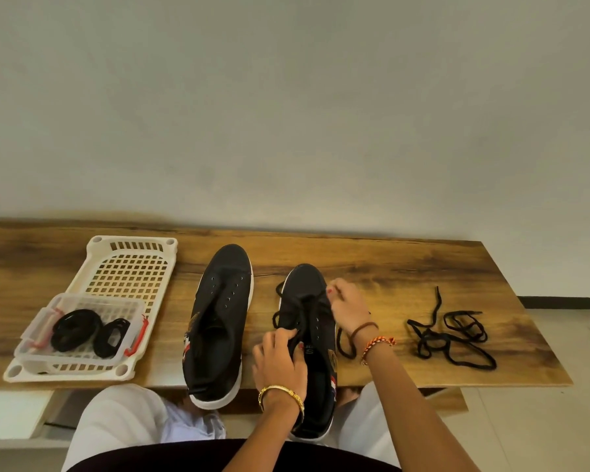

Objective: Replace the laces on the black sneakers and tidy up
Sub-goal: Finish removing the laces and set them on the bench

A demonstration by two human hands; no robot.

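Observation:
Two black sneakers stand toe-away on the wooden table (406, 267). The left sneaker (218, 318) has bare eyelets and no lace. The right sneaker (315, 335) has a black lace (286, 308) partly threaded near its toe, with loose loops on both sides. My left hand (280, 356) grips the sneaker's tongue and the lace at mid-shoe. My right hand (346, 308) pinches the lace on the sneaker's right side near the toe. A loose tangled black lace (450, 335) lies on the table to the right.
A cream perforated tray (133, 264) sits at the table's left. On it rests a clear plastic box (34, 335) with red clips, holding two coiled black laces (75, 328). A plain wall runs behind the table. My lap is below the front edge.

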